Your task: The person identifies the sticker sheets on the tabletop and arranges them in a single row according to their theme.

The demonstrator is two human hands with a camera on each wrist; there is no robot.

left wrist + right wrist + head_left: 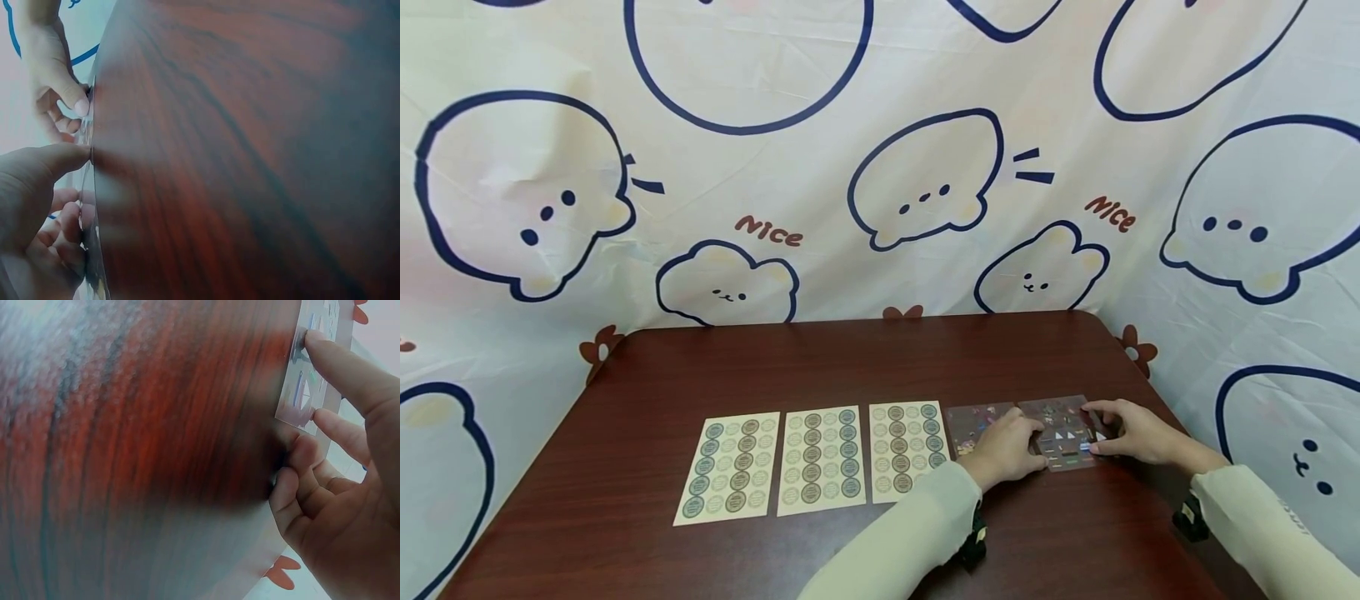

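Two clear sticker sheets lie side by side on the right part of the table. My left hand rests over the inner edge of the left clear sheet, its thumb and forefinger reaching to the left edge of the right clear sheet. At that sheet's outer edge, my right hand touches it with thumb and forefinger spread apart. The right wrist view shows the thumb on the printed sheet and a fingertip near its corner, with the other fingers curled beneath the palm.
Three cream sheets of round stickers, the left, the middle and the right, lie in a row to the left. Dark reddish wood makes up the table. A white patterned cloth hangs behind and at both sides.
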